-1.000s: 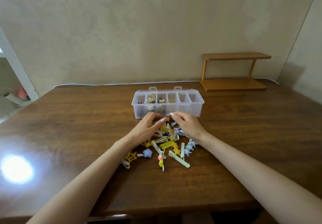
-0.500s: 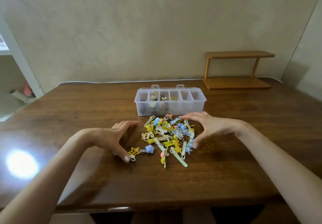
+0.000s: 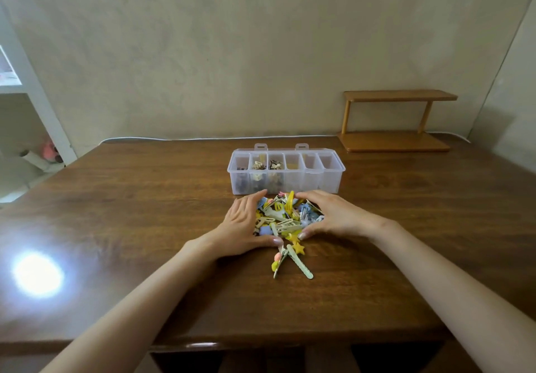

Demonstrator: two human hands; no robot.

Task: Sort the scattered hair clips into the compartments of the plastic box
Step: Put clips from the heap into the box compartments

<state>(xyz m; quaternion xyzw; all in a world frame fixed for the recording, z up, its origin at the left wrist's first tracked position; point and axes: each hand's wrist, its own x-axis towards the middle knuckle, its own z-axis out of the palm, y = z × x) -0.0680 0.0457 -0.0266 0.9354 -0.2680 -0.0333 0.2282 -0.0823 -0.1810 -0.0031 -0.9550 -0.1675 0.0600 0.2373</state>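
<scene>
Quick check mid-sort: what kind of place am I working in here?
Probably a room in a home, not a workshop: a wooden table against a plain wall, a small wooden shelf standing on it, and hair clips heaped before a plastic box.

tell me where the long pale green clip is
Head view, centre: the long pale green clip lies outside the pile, on the person's side of the right hand, beside a yellow star clip.
</scene>
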